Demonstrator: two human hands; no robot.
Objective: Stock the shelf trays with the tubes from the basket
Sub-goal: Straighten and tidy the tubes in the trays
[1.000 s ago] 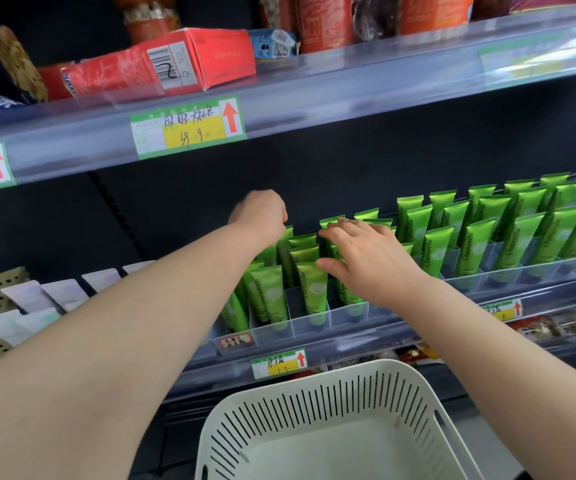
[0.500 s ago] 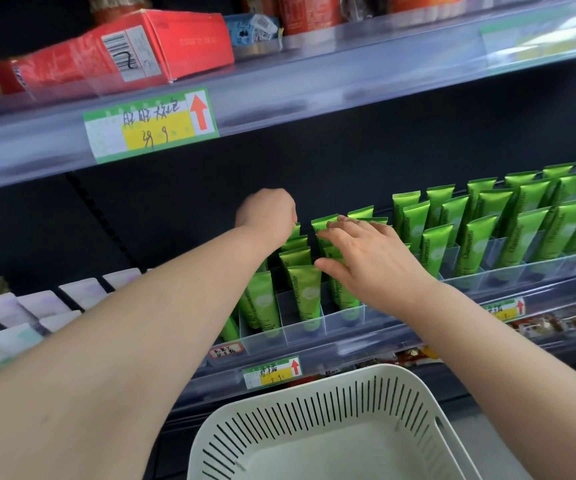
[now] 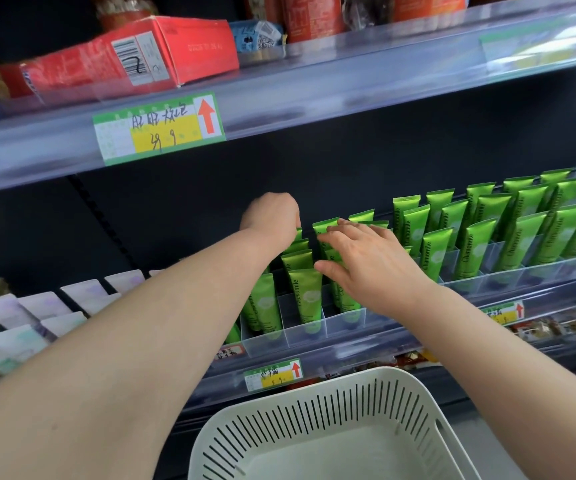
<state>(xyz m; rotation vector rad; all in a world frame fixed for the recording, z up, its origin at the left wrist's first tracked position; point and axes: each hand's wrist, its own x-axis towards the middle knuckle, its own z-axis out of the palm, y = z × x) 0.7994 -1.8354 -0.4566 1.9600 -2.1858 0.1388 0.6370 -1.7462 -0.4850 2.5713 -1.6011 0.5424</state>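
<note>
Likely aligning step, centre frame — right hand (image 3: 373,268), fingers straight, touches the tubes (image 3: 305,296); left hand (image 3: 271,220) hides its grip; next: seat rows upright.

left hand (image 3: 270,220) hides its own fingers; basket (image 3: 314,410) cut off by the bottom edge.

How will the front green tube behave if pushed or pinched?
The front green tube stands cap-down, crimp up, leaning back, so a push probably tips it onto the tubes behind rather than rolling it. Its glossy skin looks slippery and likely soft. Dividers in the clear tray should limit sideways slide.
</note>
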